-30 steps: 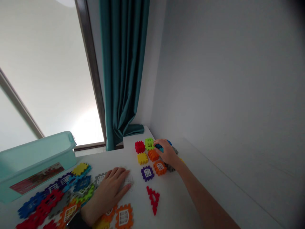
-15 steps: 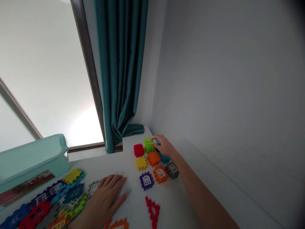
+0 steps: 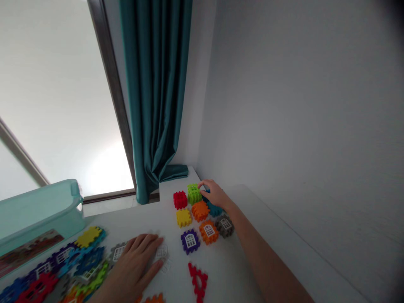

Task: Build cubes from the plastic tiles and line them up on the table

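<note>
A person's right hand [image 3: 214, 195] curls beside a lime-green block [image 3: 194, 194], notched along its edges and topped with a window grid, toward the far end of a white table [image 3: 230, 269]; whether the fingers grip it cannot be told. A red block [image 3: 180, 200] and an orange block [image 3: 200, 211] sit near it. The left hand [image 3: 135, 263] lies loosely spread.

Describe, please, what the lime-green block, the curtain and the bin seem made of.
Lime-green block: probably hard plastic, smooth-looking; even colour, moulded teeth.
Curtain: likely fabric with satin sheen; soft, draping folds.
Bin: seemingly smooth plastic, perhaps translucent; thin walls, rounded rim.
</note>
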Motion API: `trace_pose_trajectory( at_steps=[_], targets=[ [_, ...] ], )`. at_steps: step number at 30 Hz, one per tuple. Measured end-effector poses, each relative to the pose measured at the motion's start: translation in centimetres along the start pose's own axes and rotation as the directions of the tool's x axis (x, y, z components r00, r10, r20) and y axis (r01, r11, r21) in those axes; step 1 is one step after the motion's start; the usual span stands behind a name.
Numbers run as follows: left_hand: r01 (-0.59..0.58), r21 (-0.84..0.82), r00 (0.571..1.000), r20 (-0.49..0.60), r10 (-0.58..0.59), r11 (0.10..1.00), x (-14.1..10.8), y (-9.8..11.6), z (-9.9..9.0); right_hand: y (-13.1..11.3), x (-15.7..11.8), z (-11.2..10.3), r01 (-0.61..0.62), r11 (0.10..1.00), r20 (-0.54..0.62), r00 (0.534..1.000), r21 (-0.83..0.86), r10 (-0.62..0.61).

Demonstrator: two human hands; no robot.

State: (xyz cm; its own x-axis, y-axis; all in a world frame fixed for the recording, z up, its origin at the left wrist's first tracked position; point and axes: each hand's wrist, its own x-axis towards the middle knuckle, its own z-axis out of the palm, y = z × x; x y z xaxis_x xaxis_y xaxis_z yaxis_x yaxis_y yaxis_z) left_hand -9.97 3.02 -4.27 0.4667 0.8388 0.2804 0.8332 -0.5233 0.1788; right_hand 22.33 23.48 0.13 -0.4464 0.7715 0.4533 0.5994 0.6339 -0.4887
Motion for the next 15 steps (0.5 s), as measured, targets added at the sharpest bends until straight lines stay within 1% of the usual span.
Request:
trace_pose_trajectory(
  at_steps=[4,10,15],
  targets=[
    [0.037,-0.013,0.998,0.05,-0.036,0.999,0.0,0.12,-0.1,0.28,-0.02,0.16,-0.009,1.0,0.006,1.0,0.011,0.009],
    [0.025,-0.038,0.999,0.04,-0.023,0.999,0.07,0.2,-0.27,0.57,-0.01,0.25,-0.016,1.0,0.017,1.0,0.021,0.016],
    [0.035,-0.032,0.998,0.055,-0.033,0.999,0.05,0.2,-0.15,0.69,-0.11,0.38,-0.032,0.999,0.02,0.999,0.023,0.031]
  ],
)
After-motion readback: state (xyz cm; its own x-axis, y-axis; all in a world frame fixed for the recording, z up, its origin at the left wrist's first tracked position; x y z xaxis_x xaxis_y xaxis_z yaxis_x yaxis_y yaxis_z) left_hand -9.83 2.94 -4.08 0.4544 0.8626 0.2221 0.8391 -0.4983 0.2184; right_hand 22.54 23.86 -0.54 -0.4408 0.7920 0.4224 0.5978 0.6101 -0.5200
